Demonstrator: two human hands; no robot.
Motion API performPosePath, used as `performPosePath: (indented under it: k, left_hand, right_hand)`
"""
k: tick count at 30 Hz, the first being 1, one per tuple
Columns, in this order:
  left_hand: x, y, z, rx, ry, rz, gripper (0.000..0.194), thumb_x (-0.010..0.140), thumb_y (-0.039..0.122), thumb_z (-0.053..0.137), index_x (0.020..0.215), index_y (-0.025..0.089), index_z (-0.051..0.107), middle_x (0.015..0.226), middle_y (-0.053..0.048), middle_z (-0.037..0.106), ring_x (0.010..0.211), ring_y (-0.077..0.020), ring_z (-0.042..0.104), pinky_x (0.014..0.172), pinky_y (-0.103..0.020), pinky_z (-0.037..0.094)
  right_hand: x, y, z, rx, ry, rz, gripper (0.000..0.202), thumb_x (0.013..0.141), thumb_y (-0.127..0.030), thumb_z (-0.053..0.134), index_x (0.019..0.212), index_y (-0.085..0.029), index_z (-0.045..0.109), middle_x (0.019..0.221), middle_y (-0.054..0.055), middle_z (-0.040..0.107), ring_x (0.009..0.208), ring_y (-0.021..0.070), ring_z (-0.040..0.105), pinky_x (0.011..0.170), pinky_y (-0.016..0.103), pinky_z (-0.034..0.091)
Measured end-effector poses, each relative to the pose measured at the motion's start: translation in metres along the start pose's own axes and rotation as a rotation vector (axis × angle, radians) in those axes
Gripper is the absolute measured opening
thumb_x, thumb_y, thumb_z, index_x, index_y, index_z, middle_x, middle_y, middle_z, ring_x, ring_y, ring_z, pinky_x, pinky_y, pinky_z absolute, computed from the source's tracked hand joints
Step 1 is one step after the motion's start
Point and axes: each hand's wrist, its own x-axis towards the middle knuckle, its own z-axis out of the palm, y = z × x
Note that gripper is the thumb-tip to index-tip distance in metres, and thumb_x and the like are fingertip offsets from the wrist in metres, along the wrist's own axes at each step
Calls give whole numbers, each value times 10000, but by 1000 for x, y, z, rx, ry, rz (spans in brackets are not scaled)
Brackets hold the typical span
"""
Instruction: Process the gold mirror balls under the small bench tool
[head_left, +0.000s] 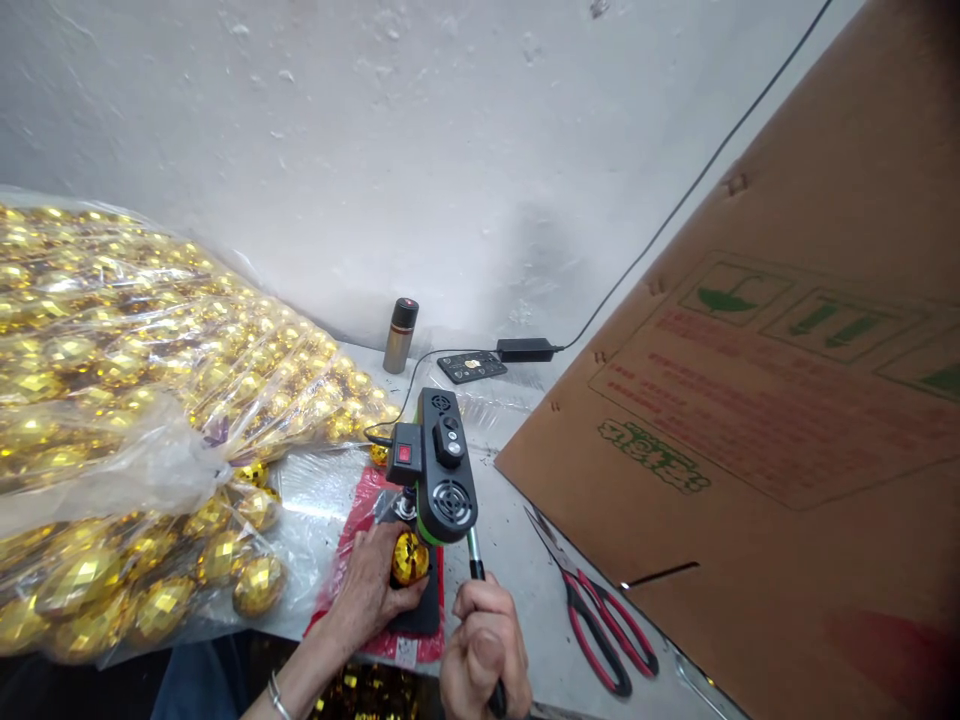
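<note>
My left hand (pixel 366 575) wraps its thumb and fingers round a shiny gold mirror-faceted ball (pixel 410 560). It holds the ball at the base of a small black-and-green bench drill press (pixel 444 465), just below its head. A red switch shows on the machine's side box. Closed in a fist, my right hand (pixel 486 645) grips the black-ended lever handle (pixel 475 550) that comes out of the machine's right side. Under the machine lies a red plastic sheet (pixel 352 545). The machine's head hides the tool tip, so I cannot see whether it touches the ball.
A clear plastic bag (pixel 161 450) full of gold balls spreads over the left side. Large red-handled scissors (pixel 592 605) lie right, beside a tilted cardboard box (pixel 750 400). Behind stand a bottle (pixel 400 335), a dark patterned phone-like slab (pixel 472 367) and a corded power adapter (pixel 525 350).
</note>
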Motion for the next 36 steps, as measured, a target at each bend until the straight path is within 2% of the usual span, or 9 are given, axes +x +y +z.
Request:
performPosePath:
  k: [9,16,21,26,31,36]
  left_hand:
    - [0,0,-1,-33,-15,-12,495,758,251,759,1242,201,668,1163,-120,761,1056,-357,683,948,-513,507]
    - [2,4,-2,-48,-24,-48,487,746,251,769,1223,200,686,1188,-130,763,1078,-380,686,963,-545,499]
    - [3,5,-3,-51,-39,-55,504,745,242,763,1239,185,680,1205,-144,763,1104,-390,684,984,-561,490]
    - [3,7,-4,-50,-46,-41,491,751,239,752,1234,196,678,1208,-133,764,1093,-371,686,966,-528,499]
    - [3,5,-1,-40,-17,-30,477,752,249,768,1220,201,684,1153,-122,767,1072,-368,691,945,-508,505]
    - [2,-1,4,-21,-18,-18,474,756,255,777,1218,198,685,1175,-129,765,1077,-372,696,953,-527,507]
  right_hand:
    - [4,-2,-3,-23,-38,-23,384,1110,-234,381,741,-236,484,666,-64,558,566,104,539,858,298,531]
    - [1,3,-3,-14,-37,-51,406,1124,-240,364,733,-228,475,701,-71,547,591,78,526,918,254,521]
    - [-6,11,-5,-12,-64,-43,404,1126,-270,375,739,-232,485,699,-66,562,599,91,542,915,292,527]
    - [-12,14,-5,-13,-43,-46,409,1129,-265,360,741,-230,485,688,-63,559,595,96,543,929,314,527]
    - [-28,26,-5,-6,-91,-116,367,1106,-196,384,761,-221,508,748,-31,590,636,111,582,765,299,532]
    - [-32,35,-7,-20,-135,-139,363,1110,-259,416,781,-225,565,761,-22,627,652,122,610,688,285,521]
